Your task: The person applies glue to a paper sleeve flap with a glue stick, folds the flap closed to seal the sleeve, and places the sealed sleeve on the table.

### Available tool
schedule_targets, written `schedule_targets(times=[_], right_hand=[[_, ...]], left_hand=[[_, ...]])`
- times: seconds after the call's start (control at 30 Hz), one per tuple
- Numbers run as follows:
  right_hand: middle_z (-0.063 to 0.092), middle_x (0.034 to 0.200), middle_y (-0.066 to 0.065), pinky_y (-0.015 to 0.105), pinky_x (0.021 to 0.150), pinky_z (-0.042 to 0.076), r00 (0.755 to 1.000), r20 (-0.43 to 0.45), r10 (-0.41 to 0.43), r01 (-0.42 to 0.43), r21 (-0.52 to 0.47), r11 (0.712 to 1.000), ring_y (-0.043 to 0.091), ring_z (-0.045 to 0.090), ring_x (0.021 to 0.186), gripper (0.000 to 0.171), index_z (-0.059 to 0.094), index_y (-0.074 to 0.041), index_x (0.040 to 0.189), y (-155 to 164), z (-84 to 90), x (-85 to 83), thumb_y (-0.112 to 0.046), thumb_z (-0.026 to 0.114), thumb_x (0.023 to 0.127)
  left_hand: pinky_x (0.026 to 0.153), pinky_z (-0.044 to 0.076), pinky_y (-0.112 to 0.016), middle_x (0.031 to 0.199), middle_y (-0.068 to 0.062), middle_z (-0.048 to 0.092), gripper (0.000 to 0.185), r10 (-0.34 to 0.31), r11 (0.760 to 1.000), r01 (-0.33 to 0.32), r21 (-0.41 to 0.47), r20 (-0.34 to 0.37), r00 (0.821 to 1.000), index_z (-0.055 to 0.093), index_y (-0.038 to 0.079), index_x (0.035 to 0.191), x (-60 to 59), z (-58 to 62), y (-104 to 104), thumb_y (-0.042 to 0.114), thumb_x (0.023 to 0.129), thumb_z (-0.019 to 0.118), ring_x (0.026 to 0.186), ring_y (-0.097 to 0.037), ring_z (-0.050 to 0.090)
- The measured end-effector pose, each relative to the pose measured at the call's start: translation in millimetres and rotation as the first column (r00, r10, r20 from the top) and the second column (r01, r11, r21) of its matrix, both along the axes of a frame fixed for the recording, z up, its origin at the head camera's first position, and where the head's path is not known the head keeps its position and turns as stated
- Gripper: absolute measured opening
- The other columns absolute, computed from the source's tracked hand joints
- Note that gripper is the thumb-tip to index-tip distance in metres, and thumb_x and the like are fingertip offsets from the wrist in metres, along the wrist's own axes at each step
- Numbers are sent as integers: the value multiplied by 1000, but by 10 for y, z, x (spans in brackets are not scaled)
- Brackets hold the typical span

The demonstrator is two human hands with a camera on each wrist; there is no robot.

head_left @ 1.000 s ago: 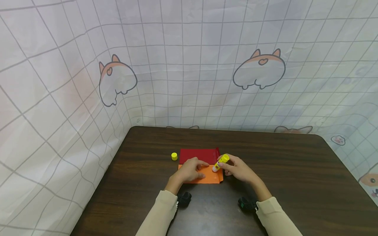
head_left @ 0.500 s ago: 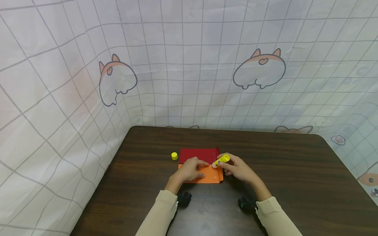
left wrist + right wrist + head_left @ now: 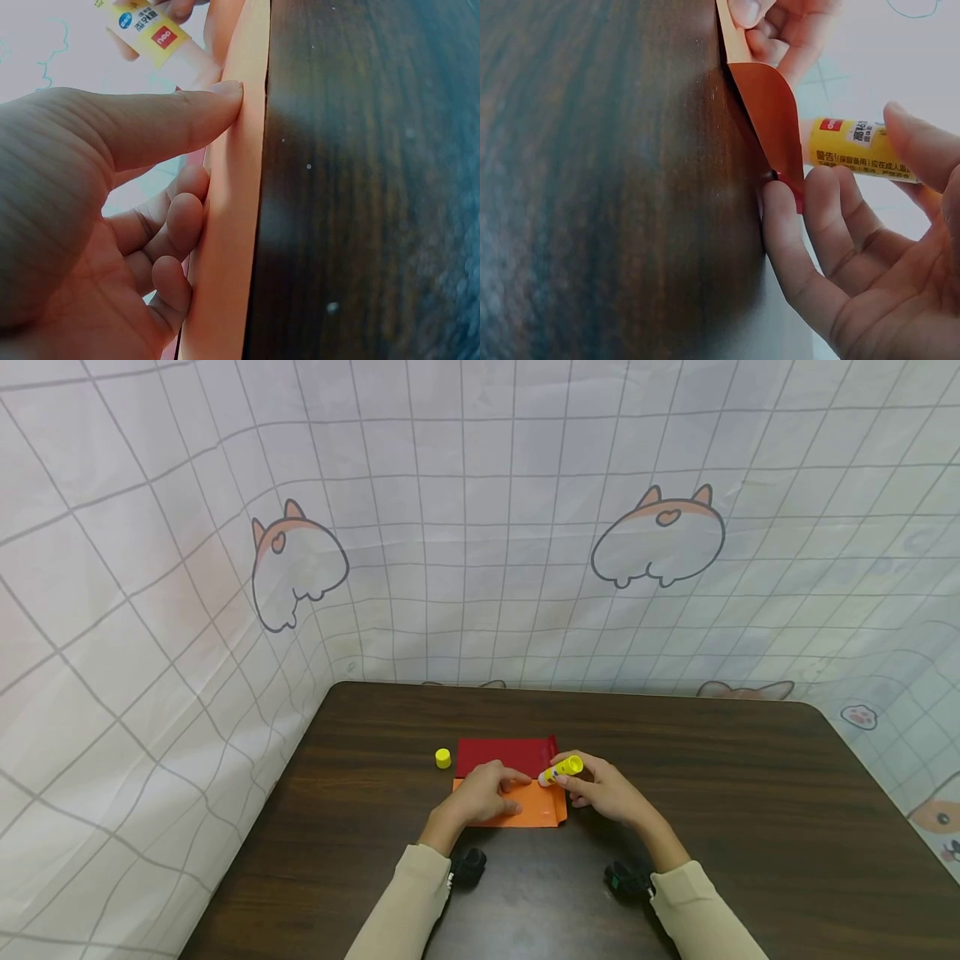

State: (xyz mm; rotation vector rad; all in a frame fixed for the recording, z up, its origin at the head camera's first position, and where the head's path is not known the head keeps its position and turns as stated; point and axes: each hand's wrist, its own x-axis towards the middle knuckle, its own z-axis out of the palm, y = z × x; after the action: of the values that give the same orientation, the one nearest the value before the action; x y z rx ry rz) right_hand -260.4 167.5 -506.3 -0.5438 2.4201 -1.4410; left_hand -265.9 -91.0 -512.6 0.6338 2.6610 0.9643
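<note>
An orange paper piece (image 3: 536, 814) lies on the table against a dark red paper piece (image 3: 502, 756); whether they are one sheet I cannot tell. My left hand (image 3: 480, 795) rests on the orange paper, thumb (image 3: 180, 120) and fingertips touching it. With my right hand (image 3: 611, 793) I grip an uncapped yellow glue stick (image 3: 567, 767). Its pale tip meets the orange paper near the border with the red. In the right wrist view a rounded orange flap (image 3: 771, 105) stands up at the paper's right end, close to my right fingertips.
The yellow glue stick cap (image 3: 443, 758) stands on the dark wooden table (image 3: 720, 793), left of the red paper. Behind the table hangs a white gridded cloth (image 3: 465, 552) with cartoon animals. Black wrist devices (image 3: 468, 867) sit below both hands.
The glue stick's tip has moved up the orange paper, away from me, to the red paper's border, and the stick leans flatter. My left hand has stayed in place.
</note>
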Motion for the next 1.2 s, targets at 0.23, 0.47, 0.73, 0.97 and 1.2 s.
schedule_targets(times=[0.23, 0.47, 0.73, 0.97, 1.2], right_hand=[[65, 116, 16, 35, 78, 61, 1000, 10, 4, -4, 0, 1000, 25, 63, 85, 37, 60, -11, 133, -1, 36, 19, -31, 64, 102], [67, 113, 21, 37, 79, 62, 1000, 10, 24, -24, -1, 1000, 26, 65, 84, 38, 61, -5, 131, 11, 48, 19, -31, 62, 103], [69, 107, 17, 34, 79, 61, 999, 26, 29, -30, 14, 999, 26, 66, 85, 35, 65, -2, 120, 7, 60, 28, -32, 63, 102], [70, 104, 15, 32, 77, 59, 998, 14, 58, -59, 29, 998, 25, 65, 84, 33, 67, -3, 116, 20, 46, 19, -31, 65, 101], [70, 103, 13, 36, 81, 58, 997, 28, 77, -78, 30, 997, 27, 65, 89, 30, 67, -3, 115, 17, 54, 27, -30, 66, 100]], left_hand=[[73, 45, -26, 95, 0, 57, 44, 0, 1000, 0, 1, -1, 1000, 73, 22, 128, 4, 4, -1, 18, 86, 83, 87, -14, 50], [72, 45, -26, 94, 1, 57, 43, -2, 1000, 2, -2, -6, 1000, 73, 22, 129, -4, -6, -3, 19, 87, 82, 87, -14, 50], [72, 45, -24, 94, 2, 57, 43, -20, 1000, 19, -8, -23, 1000, 73, 23, 129, -7, -26, -6, 19, 87, 82, 88, -12, 50], [72, 46, -24, 93, 2, 57, 43, -20, 1000, 20, 3, -16, 1000, 73, 22, 128, -11, -30, -5, 19, 87, 82, 87, -13, 51], [72, 45, -25, 94, 1, 58, 43, -22, 1000, 22, -3, -14, 1000, 73, 23, 129, -17, -28, -10, 20, 87, 82, 88, -13, 50]])
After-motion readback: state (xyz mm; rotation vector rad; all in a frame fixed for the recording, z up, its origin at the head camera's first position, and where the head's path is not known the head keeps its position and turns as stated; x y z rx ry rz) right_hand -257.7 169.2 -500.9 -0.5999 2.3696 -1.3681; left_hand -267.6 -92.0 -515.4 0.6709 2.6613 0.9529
